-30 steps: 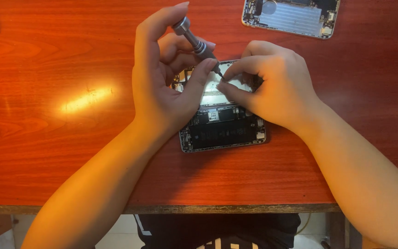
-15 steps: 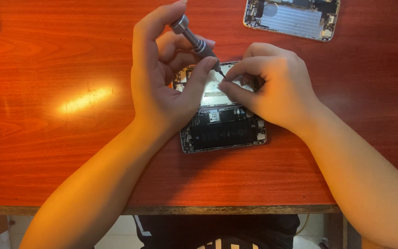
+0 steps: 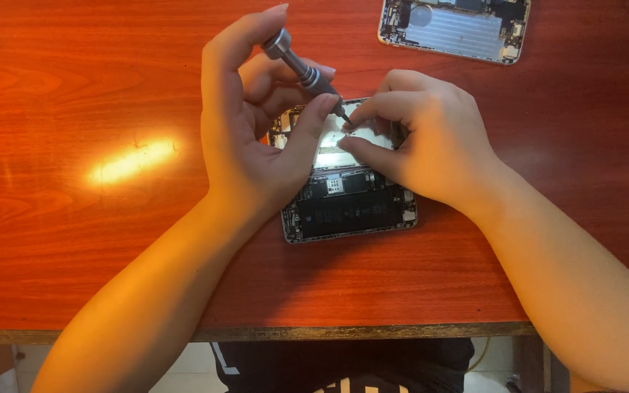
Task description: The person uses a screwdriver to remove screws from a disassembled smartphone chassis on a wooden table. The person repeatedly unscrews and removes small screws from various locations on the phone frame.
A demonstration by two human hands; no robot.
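Near the centre of the frame, an opened smartphone (image 3: 351,207) is lying on a reddish wooden table (image 3: 111,87), its dark battery and small circuit parts exposed. The left hand (image 3: 256,145) is grasping a small grey precision screwdriver (image 3: 303,69): the forefinger is arching over the cap at the top, while the thumb and the other fingers are pinching the knurled shaft. The tool is tilting up and to the left, and its tip is pointing down into the upper part of the phone, right beside the fingertips of the right hand (image 3: 424,142). That right hand is curling over the phone's upper right, thumb and forefinger pressing on a pale metal plate (image 3: 333,149) inside the body; whether they are pinching a screw cannot be told, since the spot is too small to make out.

In the upper right of the frame, a second phone housing (image 3: 454,28) is lying well apart, its silvery inside facing up. A dark object is showing at the far left edge.

Judging from the angle, the slanted driver could be slipping out of a screw head and rounding it, or scratching the board beside it. The tip is also working very close to the right fingertips, so a slip could be jabbing them. A loosened screw could be rolling off across the smooth table.
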